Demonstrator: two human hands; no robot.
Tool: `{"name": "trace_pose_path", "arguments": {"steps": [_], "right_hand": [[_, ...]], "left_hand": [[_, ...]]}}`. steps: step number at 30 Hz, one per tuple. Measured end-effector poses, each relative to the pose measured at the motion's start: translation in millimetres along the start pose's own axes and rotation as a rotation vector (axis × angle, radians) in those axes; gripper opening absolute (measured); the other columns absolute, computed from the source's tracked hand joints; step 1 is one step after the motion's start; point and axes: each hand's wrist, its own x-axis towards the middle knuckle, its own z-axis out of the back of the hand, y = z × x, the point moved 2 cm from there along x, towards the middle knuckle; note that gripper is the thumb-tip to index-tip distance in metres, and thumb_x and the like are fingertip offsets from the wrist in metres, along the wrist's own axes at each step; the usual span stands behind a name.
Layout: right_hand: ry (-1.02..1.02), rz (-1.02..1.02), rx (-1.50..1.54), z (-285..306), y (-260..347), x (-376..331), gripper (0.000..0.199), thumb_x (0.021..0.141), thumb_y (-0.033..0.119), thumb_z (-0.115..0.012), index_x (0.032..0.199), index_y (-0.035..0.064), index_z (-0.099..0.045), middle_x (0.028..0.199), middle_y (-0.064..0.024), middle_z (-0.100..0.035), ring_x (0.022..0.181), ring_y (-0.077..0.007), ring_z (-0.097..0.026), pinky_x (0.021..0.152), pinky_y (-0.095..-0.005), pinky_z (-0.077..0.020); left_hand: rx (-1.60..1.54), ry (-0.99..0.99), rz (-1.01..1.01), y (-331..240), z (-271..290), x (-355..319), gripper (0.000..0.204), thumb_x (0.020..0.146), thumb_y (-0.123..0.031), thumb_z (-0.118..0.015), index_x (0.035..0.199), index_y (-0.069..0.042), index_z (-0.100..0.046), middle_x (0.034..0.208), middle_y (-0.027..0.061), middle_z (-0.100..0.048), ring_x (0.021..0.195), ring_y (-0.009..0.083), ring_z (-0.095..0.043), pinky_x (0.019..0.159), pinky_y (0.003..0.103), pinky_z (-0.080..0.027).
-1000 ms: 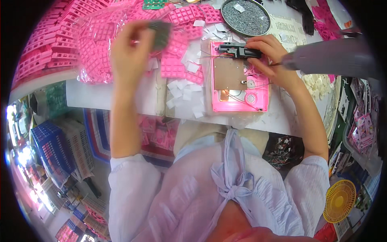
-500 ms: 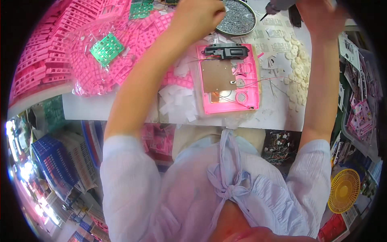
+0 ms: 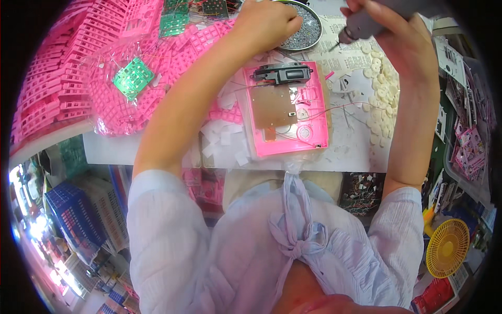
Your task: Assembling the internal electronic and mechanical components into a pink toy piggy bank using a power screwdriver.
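Observation:
My left hand (image 3: 267, 25) is closed beside a round tin (image 3: 320, 35) of small metal screws (image 3: 304, 27). Its fingertips are hidden, so what they pinch, if anything, does not show. In my right hand (image 3: 405, 44) is a grey electric screwdriver (image 3: 366, 25), its thin bit pointing down-left above printed paper. Between my forearms an open pink plastic casing (image 3: 315, 131) lies on the table. Fitted in it are a black plastic module (image 3: 285, 75) along the far side and a brown circuit board (image 3: 273, 107), with thin wires running out to the right.
Pink keypad parts (image 3: 112, 104) in clear plastic and a green circuit board (image 3: 134, 78) lie at left, beside stacked pink frames (image 3: 68, 68). Cream-coloured discs (image 3: 380, 99) are heaped at right. White paper scraps (image 3: 225, 138) lie left of the casing. A yellow basket (image 3: 447, 248) stands low at right.
The screwdriver and my right hand have come nearer and further into view. My left hand has shifted slightly nearer beside the tin. The casing appears slightly lower and further left in view.

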Motion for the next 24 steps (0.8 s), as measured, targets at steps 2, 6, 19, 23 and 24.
{"name": "trace_pose_path", "arguments": {"steps": [2,6,19,23,24], "right_hand": [[0.037,-0.014,0.004,7,4,-11,0.049,0.081,0.014,-0.080,0.121,0.0000,-0.055,0.078,-0.0090,-0.063,0.074,-0.0218,-0.065,0.069,-0.0318,-0.0531],[0.259,0.112,0.082,8,-9,-31,0.038,0.090,0.019,-0.068,0.121,0.0042,-0.052,0.069,-0.0067,-0.057,0.060,-0.0180,-0.057,0.058,-0.0317,-0.0489],[0.564,0.298,0.263,-29,-8,-59,0.034,0.100,0.028,-0.057,0.129,0.0114,-0.049,0.062,0.0048,-0.045,0.059,-0.0107,-0.044,0.062,-0.0308,-0.0426],[0.477,0.326,0.285,-39,-15,-59,0.032,0.100,0.026,-0.056,0.127,0.0109,-0.049,0.063,0.0037,-0.045,0.059,-0.0108,-0.043,0.062,-0.0307,-0.0422],[0.446,0.337,0.277,-38,-18,-56,0.030,0.101,0.025,-0.055,0.127,0.0106,-0.049,0.063,0.0034,-0.044,0.059,-0.0107,-0.043,0.062,-0.0307,-0.0419]], "left_hand": [[-0.419,0.156,0.020,-18,31,-22,0.012,0.085,-0.018,-0.070,0.087,-0.006,-0.074,0.079,0.0094,-0.070,0.079,0.0260,-0.067,0.069,0.037,-0.050],[-0.597,0.079,-0.182,-53,50,-85,0.012,0.081,-0.013,-0.078,0.090,-0.007,-0.073,0.080,0.0039,-0.069,0.074,0.0213,-0.063,0.072,0.034,-0.045],[-0.506,-0.317,-0.203,-79,28,-129,0.014,0.080,-0.017,-0.080,0.090,-0.015,-0.071,0.090,-0.0031,-0.068,0.084,0.0185,-0.060,0.083,0.041,-0.034],[-0.390,-0.346,-0.131,-79,26,-129,0.017,0.078,-0.023,-0.080,0.090,-0.015,-0.072,0.093,-0.0039,-0.069,0.091,0.0188,-0.060,0.089,0.045,-0.033],[-0.342,-0.362,-0.099,-80,28,-128,0.018,0.078,-0.026,-0.081,0.090,-0.016,-0.072,0.095,-0.0043,-0.069,0.094,0.0188,-0.060,0.091,0.047,-0.032]]}}
